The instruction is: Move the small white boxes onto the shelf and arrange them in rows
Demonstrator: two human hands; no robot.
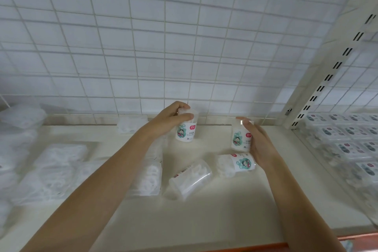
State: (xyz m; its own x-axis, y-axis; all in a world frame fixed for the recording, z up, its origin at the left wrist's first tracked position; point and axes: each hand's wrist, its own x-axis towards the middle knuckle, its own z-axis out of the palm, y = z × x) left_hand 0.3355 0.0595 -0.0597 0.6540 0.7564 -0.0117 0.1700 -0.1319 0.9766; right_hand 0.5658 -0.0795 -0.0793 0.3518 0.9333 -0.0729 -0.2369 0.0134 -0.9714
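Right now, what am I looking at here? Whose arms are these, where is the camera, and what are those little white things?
There is no machine here: a person wears a camera on the head, looking down at their own arms. The left hand grips one upright small box against the wire grid wall. The right hand holds a second upright box. Two more boxes lie on their sides on the cream shelf: one labelled, one clear-sided. Blurry white packs lie to the left.
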